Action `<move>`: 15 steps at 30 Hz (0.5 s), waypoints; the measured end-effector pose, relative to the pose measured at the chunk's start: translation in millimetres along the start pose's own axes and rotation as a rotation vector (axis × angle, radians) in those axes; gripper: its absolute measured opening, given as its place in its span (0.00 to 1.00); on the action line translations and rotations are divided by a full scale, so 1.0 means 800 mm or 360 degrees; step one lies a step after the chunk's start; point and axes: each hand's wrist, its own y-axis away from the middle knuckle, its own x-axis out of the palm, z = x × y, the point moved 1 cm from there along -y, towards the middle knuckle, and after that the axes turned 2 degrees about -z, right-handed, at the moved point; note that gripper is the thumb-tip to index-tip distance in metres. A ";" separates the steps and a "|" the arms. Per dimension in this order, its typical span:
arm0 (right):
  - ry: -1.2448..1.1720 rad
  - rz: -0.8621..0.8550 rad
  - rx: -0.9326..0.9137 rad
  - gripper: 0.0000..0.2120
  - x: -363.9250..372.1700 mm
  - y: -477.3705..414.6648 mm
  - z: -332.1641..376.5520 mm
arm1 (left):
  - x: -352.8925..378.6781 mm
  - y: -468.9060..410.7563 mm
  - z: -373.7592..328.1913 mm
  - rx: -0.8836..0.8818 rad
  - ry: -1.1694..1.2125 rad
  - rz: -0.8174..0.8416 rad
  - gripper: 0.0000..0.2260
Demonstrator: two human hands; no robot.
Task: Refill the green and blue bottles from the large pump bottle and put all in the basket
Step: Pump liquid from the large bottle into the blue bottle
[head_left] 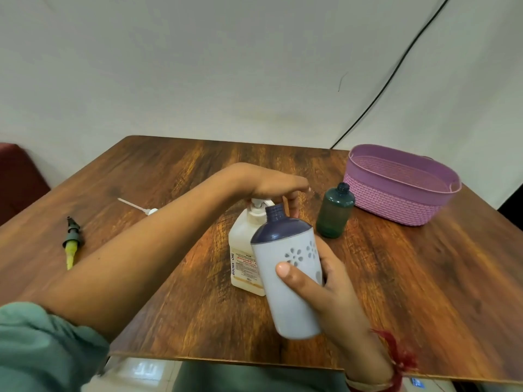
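Observation:
My right hand [325,290] grips the blue bottle [288,267], a pale body with flower prints and a dark blue shoulder, uncapped and tilted with its neck close to the pump spout. The large white pump bottle [243,250] stands at the table's middle, partly hidden behind the blue bottle. My left hand [271,185] lies palm-down over its pump head, fingers fairly straight. The green bottle [335,212] stands upright and uncapped to the right. Further right sits the purple woven basket [396,199] with nothing visible inside.
A green and yellow pump cap [72,241] lies on the left of the wooden table [424,278]. A white pump cap with a long tube [138,206] lies behind my left forearm. A black cable [396,72] hangs down the wall behind.

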 end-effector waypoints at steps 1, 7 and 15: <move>0.0004 0.0006 0.0005 0.30 0.000 0.001 -0.001 | 0.000 0.001 0.001 -0.0010 -0.0012 0.0004 0.29; -0.0046 -0.0001 -0.0022 0.30 -0.004 0.001 0.006 | -0.005 0.002 -0.022 0.0086 -0.0027 -0.0161 0.27; -0.0075 -0.0004 0.0027 0.30 0.005 0.002 -0.004 | -0.002 0.001 -0.004 -0.0021 0.0060 -0.0044 0.27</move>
